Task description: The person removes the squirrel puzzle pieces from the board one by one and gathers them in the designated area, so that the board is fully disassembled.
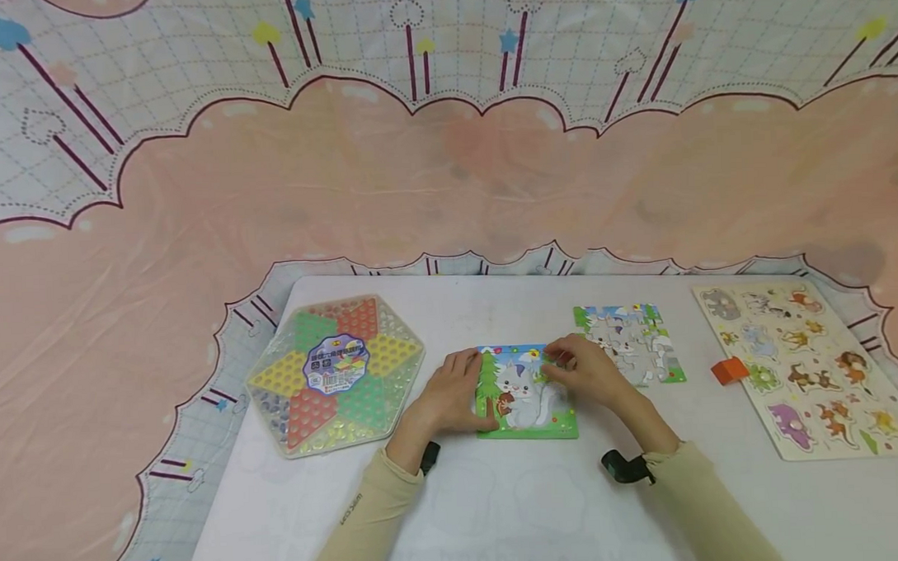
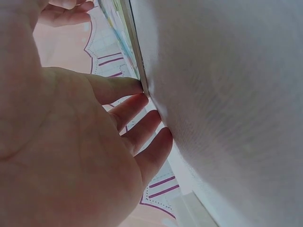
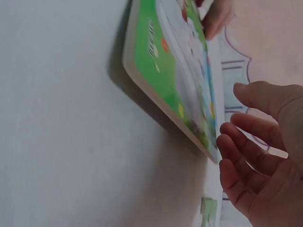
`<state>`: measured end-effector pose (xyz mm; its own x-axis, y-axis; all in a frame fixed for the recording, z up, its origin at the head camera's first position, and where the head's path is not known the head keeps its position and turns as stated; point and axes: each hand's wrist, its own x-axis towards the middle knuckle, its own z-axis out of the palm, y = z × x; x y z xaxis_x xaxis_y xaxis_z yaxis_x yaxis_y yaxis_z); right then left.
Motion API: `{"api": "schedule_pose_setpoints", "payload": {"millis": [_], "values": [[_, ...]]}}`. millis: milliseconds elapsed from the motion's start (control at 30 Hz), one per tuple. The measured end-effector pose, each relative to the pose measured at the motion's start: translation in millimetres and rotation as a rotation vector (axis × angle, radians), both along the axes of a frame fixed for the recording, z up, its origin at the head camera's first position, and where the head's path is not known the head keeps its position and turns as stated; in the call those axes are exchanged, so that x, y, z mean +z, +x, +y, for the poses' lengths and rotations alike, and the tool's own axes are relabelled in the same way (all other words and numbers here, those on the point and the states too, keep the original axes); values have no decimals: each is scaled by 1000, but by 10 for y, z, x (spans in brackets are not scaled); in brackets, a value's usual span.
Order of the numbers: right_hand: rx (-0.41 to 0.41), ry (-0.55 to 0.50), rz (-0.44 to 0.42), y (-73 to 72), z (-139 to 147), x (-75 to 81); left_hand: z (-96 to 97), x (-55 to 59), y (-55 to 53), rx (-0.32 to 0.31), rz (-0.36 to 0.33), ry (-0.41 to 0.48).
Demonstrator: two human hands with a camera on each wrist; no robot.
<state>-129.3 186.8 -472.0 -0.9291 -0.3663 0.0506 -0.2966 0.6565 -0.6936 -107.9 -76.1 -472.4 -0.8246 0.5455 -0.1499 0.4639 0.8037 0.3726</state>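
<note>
A thin puzzle board (image 1: 528,410) with a grey-and-white squirrel holding a brown nut lies on the white table in the head view. Along its left side lies my left hand (image 1: 450,393), the thumb over the lower left part. In the left wrist view, the fingertips (image 2: 137,87) of that hand touch the board's edge (image 2: 137,52). My right hand (image 1: 587,370) is at the upper right corner of the board. From the right wrist, its thumb (image 3: 255,94) and loosely bent fingers stand apart with nothing between them, right beside the board's corner (image 3: 210,151).
Behind my right hand lies a second jigsaw puzzle (image 1: 663,355) with grey animals. A hexagonal Chinese checkers set (image 1: 386,390) is at the left. On the right, an orange block (image 1: 730,370) sits against a wooden animal peg board (image 1: 802,396). A patterned cloth (image 1: 445,181) hangs behind the table.
</note>
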Motion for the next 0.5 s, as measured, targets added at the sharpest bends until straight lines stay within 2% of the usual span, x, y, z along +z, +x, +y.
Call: {"api": "schedule_pose_setpoints", "payload": {"millis": [233, 500], "values": [[70, 39, -1, 105, -178, -83, -14, 1, -6, -11, -16, -6], [208, 105, -29, 238, -405, -66, -41, 27, -12, -16, -45, 5]]}}
